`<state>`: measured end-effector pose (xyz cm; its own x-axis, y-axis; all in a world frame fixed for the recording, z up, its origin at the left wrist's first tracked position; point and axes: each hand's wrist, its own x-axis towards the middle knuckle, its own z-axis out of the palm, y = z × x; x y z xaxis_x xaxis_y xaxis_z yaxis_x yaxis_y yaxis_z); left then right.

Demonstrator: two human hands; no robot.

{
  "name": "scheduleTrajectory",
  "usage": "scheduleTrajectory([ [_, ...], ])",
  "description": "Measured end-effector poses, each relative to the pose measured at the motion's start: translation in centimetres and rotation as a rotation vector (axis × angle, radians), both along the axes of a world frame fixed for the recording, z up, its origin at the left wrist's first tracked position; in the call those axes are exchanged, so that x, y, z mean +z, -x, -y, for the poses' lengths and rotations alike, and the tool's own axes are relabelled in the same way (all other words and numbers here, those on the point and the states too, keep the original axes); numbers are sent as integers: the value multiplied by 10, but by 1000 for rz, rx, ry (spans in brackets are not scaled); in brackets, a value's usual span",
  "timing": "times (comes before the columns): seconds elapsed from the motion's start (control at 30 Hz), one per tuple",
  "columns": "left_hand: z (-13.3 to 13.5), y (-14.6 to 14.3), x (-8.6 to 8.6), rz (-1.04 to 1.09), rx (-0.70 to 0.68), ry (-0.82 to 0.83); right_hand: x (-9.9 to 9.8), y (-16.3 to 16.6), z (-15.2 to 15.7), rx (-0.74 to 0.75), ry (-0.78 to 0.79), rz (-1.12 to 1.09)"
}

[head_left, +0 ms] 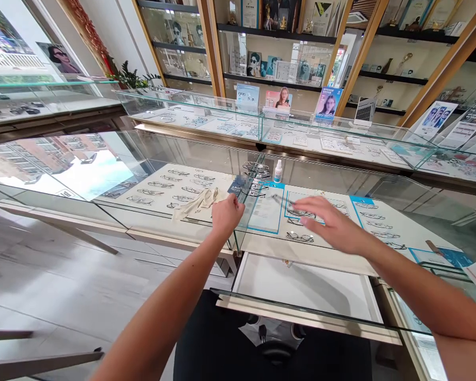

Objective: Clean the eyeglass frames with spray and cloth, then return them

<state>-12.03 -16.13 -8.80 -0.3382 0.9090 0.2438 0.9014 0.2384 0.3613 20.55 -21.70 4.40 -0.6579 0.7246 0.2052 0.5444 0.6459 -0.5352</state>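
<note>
My left hand (227, 214) is closed over the glass counter top, thumb uppermost; whatever its fingers hold is hidden. Just left of it a crumpled cream cloth (200, 203) lies on the glass. Beyond this hand, several pairs of glasses (254, 188) sit close together on the counter. My right hand (331, 219) hovers palm down, fingers stretched and thumb apart, holding nothing I can see. A small slim grey item (276, 198), blurred, shows just beyond its fingertips. Below the thumb, glasses with dark frames (300, 236) appear through the glass.
A small white bottle (278, 172) stands upright behind the glasses. Under the counter's front edge, a white drawer (301, 288) is pulled out above my lap. Rows of glasses (182, 185) lie inside the case. Another glass display counter (222, 127) runs along the back, before shelves.
</note>
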Motion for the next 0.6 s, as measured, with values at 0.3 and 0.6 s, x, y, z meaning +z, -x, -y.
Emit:
scheduleTrajectory([
  [0.3,-2,0,-5,21,8,12,-100,-3,67,184,351,220],
  [0.6,-2,0,1,-69,46,151,-221,-15,-77,-366,-173,461],
])
